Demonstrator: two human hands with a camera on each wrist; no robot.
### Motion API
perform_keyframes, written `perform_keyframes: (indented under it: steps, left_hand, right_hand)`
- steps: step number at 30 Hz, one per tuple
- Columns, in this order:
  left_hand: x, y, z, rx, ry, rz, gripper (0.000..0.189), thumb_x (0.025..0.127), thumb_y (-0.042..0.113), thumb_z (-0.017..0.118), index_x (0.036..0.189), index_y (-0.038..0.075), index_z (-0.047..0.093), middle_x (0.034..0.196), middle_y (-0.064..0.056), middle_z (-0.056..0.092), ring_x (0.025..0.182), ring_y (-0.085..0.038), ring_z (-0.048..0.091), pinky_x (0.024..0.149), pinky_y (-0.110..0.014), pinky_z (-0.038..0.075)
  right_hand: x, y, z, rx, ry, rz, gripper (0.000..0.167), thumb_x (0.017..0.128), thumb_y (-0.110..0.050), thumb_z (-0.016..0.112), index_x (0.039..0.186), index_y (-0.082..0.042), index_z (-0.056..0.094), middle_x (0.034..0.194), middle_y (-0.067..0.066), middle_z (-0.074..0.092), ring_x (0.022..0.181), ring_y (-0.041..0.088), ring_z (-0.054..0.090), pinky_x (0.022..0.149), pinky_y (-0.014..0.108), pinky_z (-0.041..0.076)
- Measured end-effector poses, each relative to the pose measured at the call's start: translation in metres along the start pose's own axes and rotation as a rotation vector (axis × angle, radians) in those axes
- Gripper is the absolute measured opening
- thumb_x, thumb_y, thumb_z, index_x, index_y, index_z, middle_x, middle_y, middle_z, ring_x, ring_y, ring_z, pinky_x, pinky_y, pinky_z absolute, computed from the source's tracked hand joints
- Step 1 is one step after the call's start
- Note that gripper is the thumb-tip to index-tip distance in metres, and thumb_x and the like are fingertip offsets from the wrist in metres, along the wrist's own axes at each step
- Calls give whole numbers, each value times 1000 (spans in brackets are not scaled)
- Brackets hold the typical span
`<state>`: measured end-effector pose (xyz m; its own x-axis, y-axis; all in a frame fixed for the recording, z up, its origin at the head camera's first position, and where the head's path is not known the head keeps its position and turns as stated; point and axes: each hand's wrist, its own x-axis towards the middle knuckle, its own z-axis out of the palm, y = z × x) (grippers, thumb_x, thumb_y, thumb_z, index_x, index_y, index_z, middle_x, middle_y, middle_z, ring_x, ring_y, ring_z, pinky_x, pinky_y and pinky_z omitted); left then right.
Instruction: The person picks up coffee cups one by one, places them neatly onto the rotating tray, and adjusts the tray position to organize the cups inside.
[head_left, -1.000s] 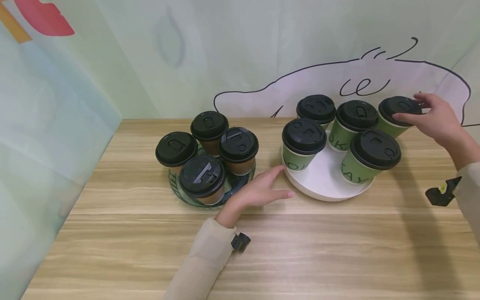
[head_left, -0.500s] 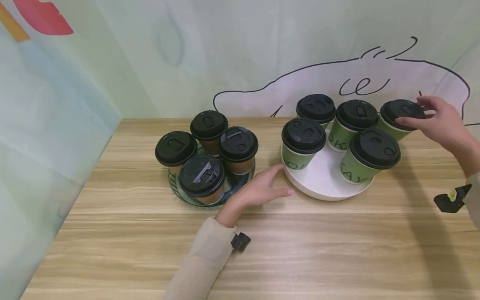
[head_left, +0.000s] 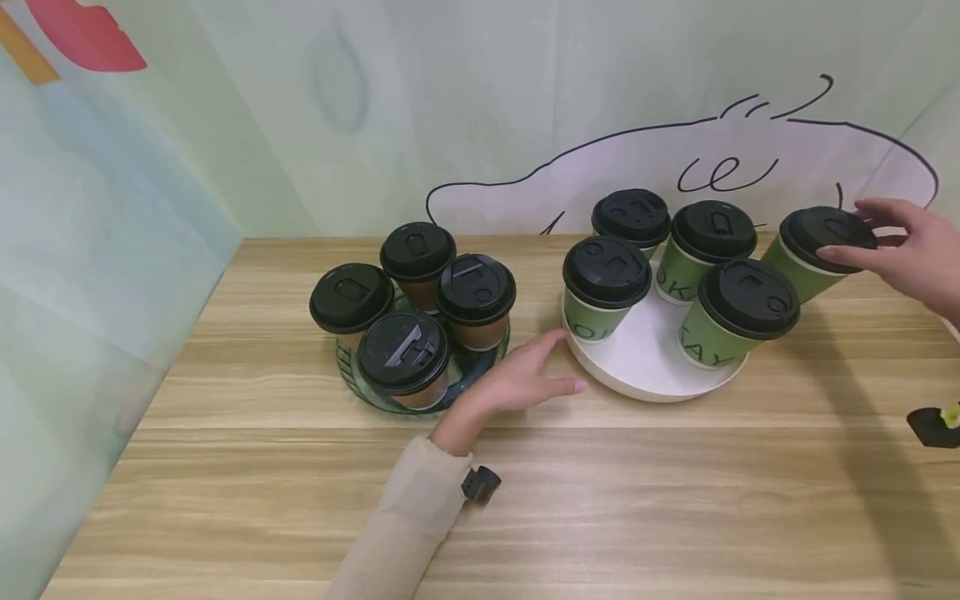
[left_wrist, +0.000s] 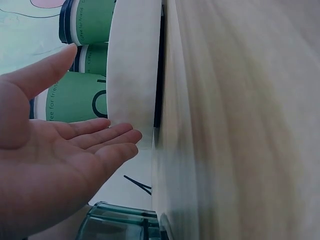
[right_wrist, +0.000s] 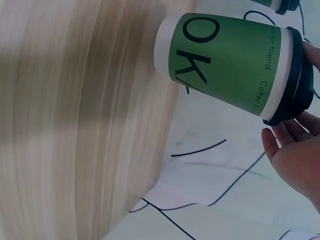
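My right hand [head_left: 911, 250] grips a green paper coffee cup [head_left: 799, 268] by its black lid, thumb in front and fingers behind. The cup leans slightly, right of the round white tray [head_left: 645, 371]. In the right wrist view, the held cup [right_wrist: 225, 65] shows "OK" lettering, and fingertips curl at the lid's edge [right_wrist: 295, 85]. Several matching lidded cups stand on the tray, among them a front right one [head_left: 716, 333]. My left hand [head_left: 517, 379] lies with relaxed fingers and spread thumb at the tray's left edge; the left wrist view puts its fingertips [left_wrist: 131, 136] right at the tray wall [left_wrist: 132, 75].
Left of the tray, a greenish glass plate [head_left: 352, 379] bears several brown cups with black lids, such as the front one [head_left: 405, 354]; my left forearm passes close by it. A printed cloth backdrop [head_left: 480, 108] rises behind the wooden table [head_left: 637, 500].
My right hand has moved right and a little nearer, taking the green coffee cup along, away from the other cups on the tray. The left hand has stayed in place.
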<state>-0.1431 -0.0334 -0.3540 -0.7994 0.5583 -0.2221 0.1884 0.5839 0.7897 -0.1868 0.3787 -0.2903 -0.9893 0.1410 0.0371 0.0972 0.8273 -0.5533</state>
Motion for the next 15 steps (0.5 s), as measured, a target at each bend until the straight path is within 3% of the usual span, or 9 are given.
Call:
perform_keyframes:
  steps: [1, 3, 5, 7, 10, 12, 14, 15]
  left_hand:
    - [0, 0, 0, -1, 0, 1, 72, 87, 29, 62, 143, 4, 25, 145, -15, 28, 133, -25, 26, 107, -38, 23]
    - [0, 0, 0, -1, -2, 1, 72, 87, 29, 62, 143, 4, 25, 146, -15, 28, 133, -25, 26, 107, -38, 23]
    - [0, 0, 0, -5, -3, 0, 72, 87, 29, 62, 143, 4, 25, 146, -15, 28, 133, -25, 25, 107, -37, 23]
    - [0, 0, 1, -4, -2, -2, 72, 87, 29, 62, 143, 4, 25, 146, -14, 28, 133, -24, 25, 107, -37, 23]
    - [0, 0, 1, -6, -3, -6, 72, 87, 29, 63, 143, 4, 24, 146, -14, 27, 133, -24, 25, 107, -37, 23]
    - [0, 0, 1, -8, -3, -4, 73, 87, 30, 62, 143, 4, 24, 146, -14, 27, 133, -24, 25, 107, -38, 23]
    - [0, -1, 1, -9, -3, -5, 73, 87, 29, 62, 143, 4, 24, 146, -14, 27, 133, -24, 25, 107, -38, 23]
    - [0, -1, 1, -9, -3, -4, 73, 87, 29, 63, 143, 4, 24, 146, -14, 27, 133, -24, 25, 107, -38, 23]
  right_hand:
    - [-1, 3, -1, 8, 16, -12, 79, 88, -34, 59, 145, 0, 15, 141, 30, 23, 116, 45, 28, 96, 52, 32]
    - [-2, 9, -2, 65, 70, -54, 76, 85, -27, 63, 142, 3, 22, 132, 16, 40, 113, 29, 39, 95, 31, 35]
    - [-4, 16, -4, 117, 116, -107, 72, 83, -21, 66, 140, 4, 29, 118, -4, 47, 105, 9, 42, 88, 12, 33]
    - [-5, 21, -4, 184, 182, -150, 65, 78, -13, 69, 135, 3, 40, 100, -20, 45, 91, -6, 40, 76, 3, 30]
    - [-13, 21, -6, 187, 214, -166, 63, 79, -11, 68, 133, 4, 41, 93, -29, 38, 86, -13, 34, 77, 4, 27]
    - [-17, 21, -7, 206, 230, -167, 56, 78, -7, 67, 130, -6, 47, 92, -30, 40, 87, -12, 35, 78, 4, 27]
    - [3, 64, -6, 203, 230, -199, 62, 75, -7, 71, 132, -13, 46, 99, -28, 44, 91, -11, 37, 79, 5, 27]
    - [2, 66, -6, 221, 236, -207, 61, 74, -5, 72, 129, -17, 48, 100, -27, 46, 91, -11, 39, 77, 4, 28]
